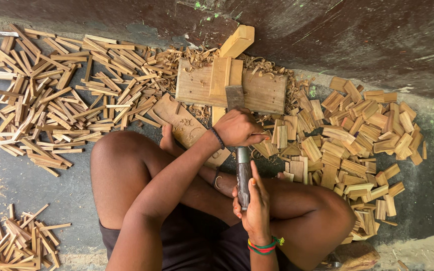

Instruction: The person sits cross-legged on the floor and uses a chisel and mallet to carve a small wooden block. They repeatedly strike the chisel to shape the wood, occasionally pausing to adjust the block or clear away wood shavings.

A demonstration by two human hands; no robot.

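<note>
My left hand (237, 128) is clenched over the middle of a long blade tool, just behind its flat grey blade (234, 95). A thin pale sliver shows at the fingertips. My right hand (254, 206) wraps the tool's dark handle (243, 173) above my crossed legs. The blade lies on a pale wooden stick (221, 75) that rests across a flat wooden block (264, 93). The stick's far end leans on the dark wall. A black band is on my left wrist and a coloured band on the right.
Thin split sticks lie heaped at the left (51, 100) and lower left (16, 243). Short flat wood pieces are piled at the right (362, 135). Curled shavings (197, 52) surround the block. A carved board (182, 123) lies by my foot.
</note>
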